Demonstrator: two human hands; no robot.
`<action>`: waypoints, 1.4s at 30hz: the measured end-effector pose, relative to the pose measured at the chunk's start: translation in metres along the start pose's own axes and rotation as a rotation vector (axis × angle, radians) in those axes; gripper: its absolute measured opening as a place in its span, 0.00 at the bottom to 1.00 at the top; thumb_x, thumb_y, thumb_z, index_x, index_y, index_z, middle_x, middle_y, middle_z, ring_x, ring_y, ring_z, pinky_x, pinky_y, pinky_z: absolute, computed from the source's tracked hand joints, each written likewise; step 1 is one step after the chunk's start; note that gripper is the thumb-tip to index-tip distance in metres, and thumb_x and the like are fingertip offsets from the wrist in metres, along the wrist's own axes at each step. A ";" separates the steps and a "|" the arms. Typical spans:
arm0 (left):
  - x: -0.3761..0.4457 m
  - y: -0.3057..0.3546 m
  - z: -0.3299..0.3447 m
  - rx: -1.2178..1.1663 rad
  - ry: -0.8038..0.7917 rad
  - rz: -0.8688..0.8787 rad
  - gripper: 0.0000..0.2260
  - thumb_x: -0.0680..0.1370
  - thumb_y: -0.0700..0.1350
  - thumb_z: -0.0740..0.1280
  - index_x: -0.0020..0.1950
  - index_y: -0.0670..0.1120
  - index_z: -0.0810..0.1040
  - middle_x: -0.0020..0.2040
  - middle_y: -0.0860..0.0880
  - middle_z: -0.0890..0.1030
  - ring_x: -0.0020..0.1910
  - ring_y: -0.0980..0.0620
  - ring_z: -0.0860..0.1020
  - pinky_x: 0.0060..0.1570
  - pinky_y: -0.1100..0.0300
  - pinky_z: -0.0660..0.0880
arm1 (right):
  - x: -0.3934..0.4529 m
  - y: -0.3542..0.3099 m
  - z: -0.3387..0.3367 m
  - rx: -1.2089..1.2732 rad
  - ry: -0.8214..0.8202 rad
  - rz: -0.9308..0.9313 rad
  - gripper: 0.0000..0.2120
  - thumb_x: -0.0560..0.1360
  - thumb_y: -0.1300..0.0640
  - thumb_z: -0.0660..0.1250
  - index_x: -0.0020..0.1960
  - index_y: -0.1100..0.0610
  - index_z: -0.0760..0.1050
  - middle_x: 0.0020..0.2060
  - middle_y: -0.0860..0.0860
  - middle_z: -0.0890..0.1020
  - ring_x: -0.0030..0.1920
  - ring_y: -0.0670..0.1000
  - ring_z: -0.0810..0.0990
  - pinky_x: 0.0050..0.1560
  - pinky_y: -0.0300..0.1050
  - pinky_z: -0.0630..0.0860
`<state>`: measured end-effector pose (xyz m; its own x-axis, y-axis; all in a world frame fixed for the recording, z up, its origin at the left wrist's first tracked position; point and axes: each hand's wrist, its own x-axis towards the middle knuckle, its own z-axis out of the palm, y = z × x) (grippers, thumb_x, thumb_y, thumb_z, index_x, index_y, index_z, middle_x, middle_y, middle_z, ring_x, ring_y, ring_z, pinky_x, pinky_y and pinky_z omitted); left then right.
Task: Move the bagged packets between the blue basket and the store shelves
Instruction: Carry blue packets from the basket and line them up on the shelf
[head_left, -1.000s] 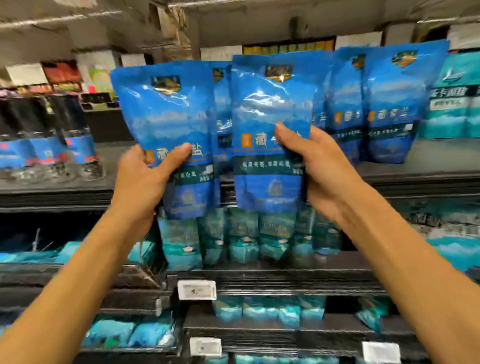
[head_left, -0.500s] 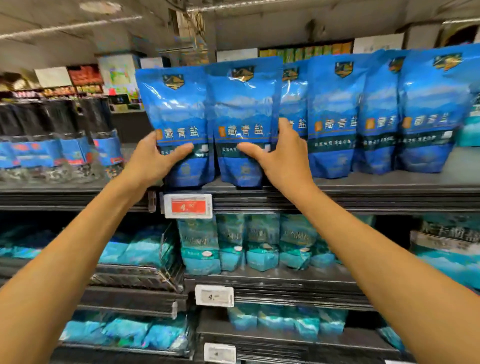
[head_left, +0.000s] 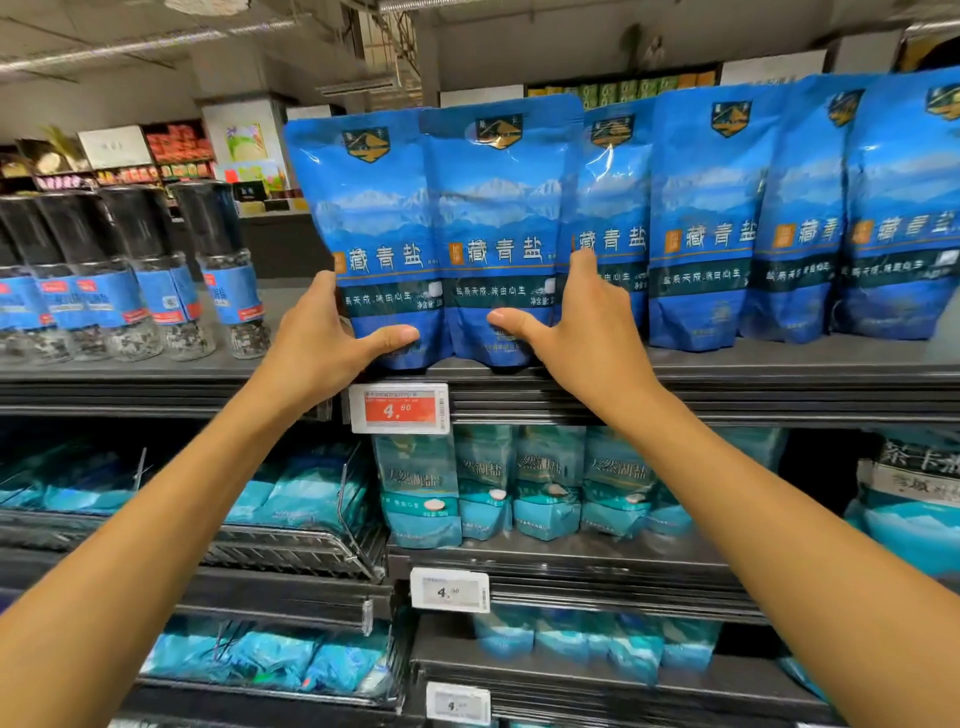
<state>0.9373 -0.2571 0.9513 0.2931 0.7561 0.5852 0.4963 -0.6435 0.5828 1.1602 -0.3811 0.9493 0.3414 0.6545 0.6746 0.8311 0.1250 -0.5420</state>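
Two blue bagged packets are standing side by side at the left end of a row on the top shelf (head_left: 727, 371), their bases sitting at the near edge just above a red price tag (head_left: 399, 409). The left hand (head_left: 322, 343) is gripping the left packet (head_left: 371, 234) low down, thumb lying across its front near the base and fingers going round its left edge out of sight. The right hand (head_left: 582, 332) is holding the right packet (head_left: 501, 228) the same way, thumb on the lower front and fingers curling behind its right edge, between it and the next packet in the row (head_left: 613, 223).

The packets are looking like soft, glossy film pouches with a loose filling settling toward the bottom, so they are probably fairly heavy for their size, floppy at the top and somewhat slippery. Taking hold low, where the contents are bulging, is likely giving the firmest purchase; pinching the thin top seal would let the pouch swing and sag.

The blue basket is not in view. Dark-capped grinder bottles (head_left: 208, 270) are standing to the left on the same shelf.
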 end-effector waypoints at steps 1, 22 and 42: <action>-0.003 0.001 -0.001 0.011 -0.016 -0.013 0.37 0.63 0.66 0.75 0.64 0.48 0.71 0.53 0.57 0.81 0.48 0.57 0.79 0.47 0.59 0.76 | -0.001 0.001 0.000 0.009 -0.002 0.002 0.30 0.72 0.36 0.73 0.50 0.57 0.60 0.35 0.46 0.67 0.43 0.56 0.70 0.39 0.53 0.69; -0.027 0.006 0.002 -0.128 0.259 0.031 0.26 0.74 0.66 0.69 0.59 0.49 0.68 0.48 0.57 0.74 0.34 0.67 0.73 0.39 0.75 0.70 | -0.017 -0.002 -0.011 0.153 0.147 0.013 0.22 0.76 0.46 0.72 0.54 0.55 0.61 0.49 0.54 0.72 0.44 0.53 0.72 0.42 0.28 0.67; -0.314 -0.063 0.082 -0.628 0.056 -0.444 0.10 0.80 0.51 0.63 0.46 0.47 0.78 0.36 0.54 0.80 0.30 0.60 0.71 0.31 0.67 0.71 | -0.257 0.031 0.057 0.706 -0.282 0.369 0.06 0.76 0.59 0.65 0.41 0.52 0.75 0.30 0.57 0.78 0.25 0.49 0.71 0.27 0.42 0.68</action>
<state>0.8807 -0.4442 0.6843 0.1245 0.9629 0.2396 -0.0037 -0.2410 0.9705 1.0734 -0.5031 0.7300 0.3364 0.8948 0.2935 0.1861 0.2423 -0.9522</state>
